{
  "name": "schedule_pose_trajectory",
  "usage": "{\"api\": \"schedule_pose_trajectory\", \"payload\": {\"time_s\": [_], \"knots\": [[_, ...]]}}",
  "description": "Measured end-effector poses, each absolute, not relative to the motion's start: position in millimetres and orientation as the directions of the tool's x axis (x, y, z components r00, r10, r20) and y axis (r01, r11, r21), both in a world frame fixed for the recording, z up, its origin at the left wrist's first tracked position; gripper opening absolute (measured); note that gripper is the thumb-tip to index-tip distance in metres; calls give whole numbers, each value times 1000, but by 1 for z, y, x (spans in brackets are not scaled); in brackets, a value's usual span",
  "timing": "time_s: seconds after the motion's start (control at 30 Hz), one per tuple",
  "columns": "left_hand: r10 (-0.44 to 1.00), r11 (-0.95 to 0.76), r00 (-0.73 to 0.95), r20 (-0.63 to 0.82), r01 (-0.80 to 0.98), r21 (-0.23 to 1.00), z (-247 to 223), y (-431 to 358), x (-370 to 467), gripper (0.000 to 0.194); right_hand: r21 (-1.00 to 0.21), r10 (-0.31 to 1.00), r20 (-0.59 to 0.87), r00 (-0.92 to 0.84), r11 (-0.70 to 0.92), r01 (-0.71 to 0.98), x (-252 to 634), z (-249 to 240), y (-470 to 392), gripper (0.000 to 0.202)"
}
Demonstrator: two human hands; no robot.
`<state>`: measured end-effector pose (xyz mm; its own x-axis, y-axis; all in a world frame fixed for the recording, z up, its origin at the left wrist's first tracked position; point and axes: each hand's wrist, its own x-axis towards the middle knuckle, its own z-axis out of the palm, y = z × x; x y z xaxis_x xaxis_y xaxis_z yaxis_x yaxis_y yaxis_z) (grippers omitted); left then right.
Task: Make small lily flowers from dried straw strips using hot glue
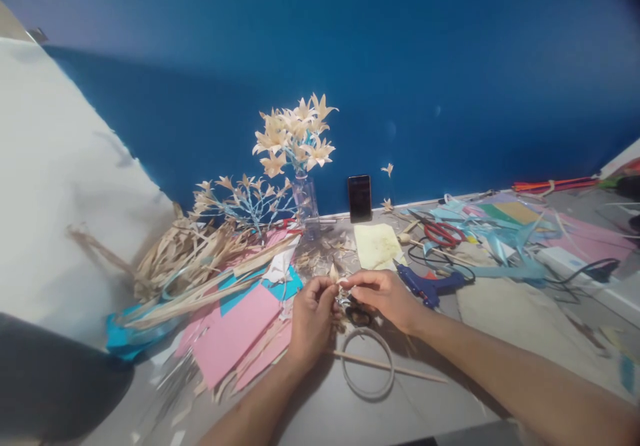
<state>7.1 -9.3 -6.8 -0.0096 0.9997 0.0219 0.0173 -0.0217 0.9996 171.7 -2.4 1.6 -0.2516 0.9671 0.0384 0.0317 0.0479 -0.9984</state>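
A person's two bare hands and forearms, seen from the wearer's own viewpoint. The left hand (314, 313), just below the centre towards six o'clock, has a rounded back and a bare wrist; its left forearm (260, 396) is uncovered down to the picture's edge at about seven o'clock. The right hand (383, 296), towards five o'clock from the centre, has slim fingers and a bare wrist. Its right forearm (500, 349) looks long, smooth and broader towards four o'clock, uncovered to the edge. Fingernails and fine skin detail are blurred.
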Motion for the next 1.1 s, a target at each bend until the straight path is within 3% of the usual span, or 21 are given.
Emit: {"api": "schedule_pose_trajectory", "payload": {"time_s": [0.17, 0.33, 0.53, 0.67, 0.8, 0.97, 1.1], "knots": [[994, -88, 71, 84, 68, 994, -5, -12, 5, 17, -981, 956, 130, -263, 163, 107, 172, 1, -2, 24], [992, -49, 119, 48, 4, 999, -9, -10, 5, 20, -959, 956, 172, -238, 218, 183, 170, -1, -2, 17], [994, -100, 53, 96, 79, 992, -9, -9, 3, 15, -954, 956, 163, -243, 216, 209, 177, 5, 0, 17], [992, -126, 36, 123, 109, 986, -3, -11, 3, 14, -989, 912, 67, -405, 115, 95, 182, 14, 0, 21], [997, -69, 39, 68, 24, 997, 0, -10, 5, 15, -997, 928, 24, -371, 51, 63, 181, 15, 0, 27], [986, 126, 130, -101, -200, 972, -2, -8, 5, 20, -995, 956, 5, -293, 35, 96, 180, 15, 1, 23], [972, 157, 215, -98, -274, 949, -1, -7, 5, 25, -997, 955, 4, -297, 25, 68, 181, 14, 1, 27]]}}
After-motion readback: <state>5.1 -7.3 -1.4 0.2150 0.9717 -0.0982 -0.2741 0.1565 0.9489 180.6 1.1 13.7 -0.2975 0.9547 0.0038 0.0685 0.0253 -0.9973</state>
